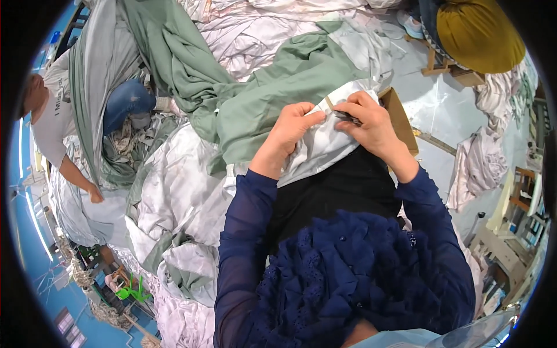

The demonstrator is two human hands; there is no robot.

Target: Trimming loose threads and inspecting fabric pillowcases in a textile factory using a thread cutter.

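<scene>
Closely, my left hand (289,129) pinches white cloth (316,148); my right hand (371,124) grips small dark snips (347,118), a cardboard box (400,113) just beyond, contents hidden.

Fabric heap (191,75) lies at eleven o'clock of the hands; cardboard box (400,116) at two; co-worker (52,110) at nine.

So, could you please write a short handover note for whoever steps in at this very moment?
Left hand: pinching the edge of the white cloth on the lap.
Right hand: gripping a small dark tool, seemingly snips, against the same edge.
Green fabric lies just beyond the hands; a brown cardboard box sits beside the right hand.
Done: cannot tell from this view.
Left: the cloth's edge is in work under the tool.
</scene>
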